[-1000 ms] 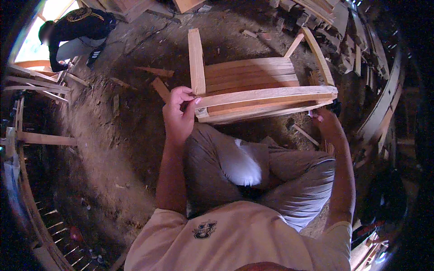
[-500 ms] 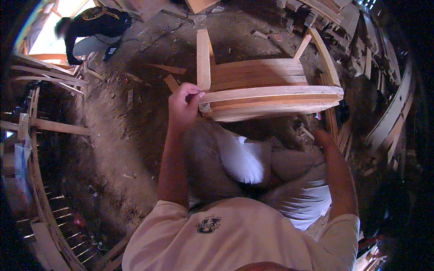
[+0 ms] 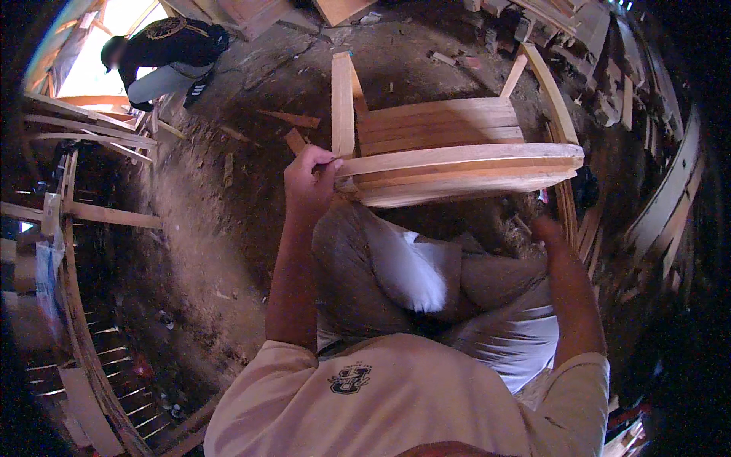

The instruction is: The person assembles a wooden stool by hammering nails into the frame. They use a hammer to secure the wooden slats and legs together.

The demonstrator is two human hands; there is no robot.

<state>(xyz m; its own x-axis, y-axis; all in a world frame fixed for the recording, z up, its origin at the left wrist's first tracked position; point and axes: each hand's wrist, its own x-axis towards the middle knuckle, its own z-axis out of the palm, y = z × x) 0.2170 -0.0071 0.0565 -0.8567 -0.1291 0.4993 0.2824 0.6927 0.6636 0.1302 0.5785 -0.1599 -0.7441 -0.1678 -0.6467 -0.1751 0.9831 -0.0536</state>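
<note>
Sitting with two legs [image 3: 362, 255] folded on a dirt floor [image 3: 202, 236], a person in a pale shirt [image 3: 426, 388] has two bare hands at work around one wooden frame [image 3: 464, 185], which lies just beyond the knees. The left hand [image 3: 311, 179] is closed in a pinch on the frame's near left corner; the right hand [image 3: 550, 231] is low, near the frame's right end, too dark and blurred to tell whether it is closed or holds anything.

The frame looks well along: one curved rail [image 3: 464, 152] on the near side, one left post [image 3: 343, 110], one right post [image 3: 554, 95] and one slatted panel [image 3: 442, 122] appear joined. What is left is harder to judge, though no rail spans the posts' far tips.

Left of the frame lie two loose scraps [image 3: 289, 119]. At far right, uncounted timber [image 3: 571, 53] is heaped; at far left, one co-worker [image 3: 167, 49] bends near several wooden strips [image 3: 91, 123].
</note>
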